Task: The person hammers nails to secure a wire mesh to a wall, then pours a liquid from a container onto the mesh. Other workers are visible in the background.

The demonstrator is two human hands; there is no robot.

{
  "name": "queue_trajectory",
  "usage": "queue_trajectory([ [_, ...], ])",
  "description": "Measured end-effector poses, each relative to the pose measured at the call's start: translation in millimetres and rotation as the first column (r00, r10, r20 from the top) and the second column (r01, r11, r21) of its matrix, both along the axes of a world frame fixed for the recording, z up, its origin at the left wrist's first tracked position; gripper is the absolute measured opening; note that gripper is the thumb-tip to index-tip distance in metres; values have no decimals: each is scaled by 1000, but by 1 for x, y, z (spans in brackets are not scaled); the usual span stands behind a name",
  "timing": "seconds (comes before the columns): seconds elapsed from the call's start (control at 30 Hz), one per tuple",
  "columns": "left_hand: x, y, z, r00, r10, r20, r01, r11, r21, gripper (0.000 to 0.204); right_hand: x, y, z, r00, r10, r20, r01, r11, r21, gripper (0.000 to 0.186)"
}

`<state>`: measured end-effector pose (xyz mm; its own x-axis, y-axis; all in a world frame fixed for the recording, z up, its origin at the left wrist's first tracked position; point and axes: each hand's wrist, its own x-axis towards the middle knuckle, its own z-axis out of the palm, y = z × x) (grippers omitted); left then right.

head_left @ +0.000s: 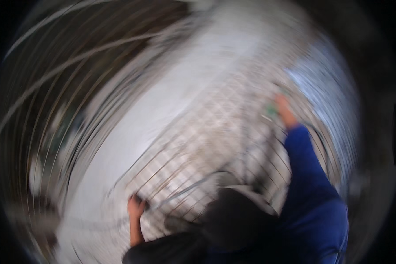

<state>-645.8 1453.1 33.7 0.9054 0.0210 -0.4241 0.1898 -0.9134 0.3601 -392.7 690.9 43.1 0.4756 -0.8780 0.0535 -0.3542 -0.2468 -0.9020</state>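
The whole picture is smeared by fast motion. My left hand sits low at the left, resting on a pale gridded wire panel; its fingers are too blurred to read. My right hand is stretched out far up at the right on a blue sleeve, close to a small green and white thing that I cannot identify. Whether that hand holds it is unclear.
A broad pale band runs diagonally from lower left to upper middle. Dark brown streaks fill the upper left, and bluish-white blur the right. A dark rounded shape lies below the middle.
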Motion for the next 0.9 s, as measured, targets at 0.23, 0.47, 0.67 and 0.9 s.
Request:
queue_trajectory([
  [0.23,-6,-17,-27,949,313,-36,-310,948,74,45,20,73,46,899,398,-180,-432,749,-502,51],
  [0.47,1,-29,-16,973,229,-6,-228,969,100,47,-7,150,89,828,486,-281,-549,596,-587,53],
  [0.67,-7,-32,-26,976,212,55,-218,966,141,56,-29,209,113,691,623,-367,-697,441,-566,55],
  [0.9,-17,-37,-32,956,221,194,-246,962,120,69,-44,295,120,344,784,-517,-913,151,-379,59],
])
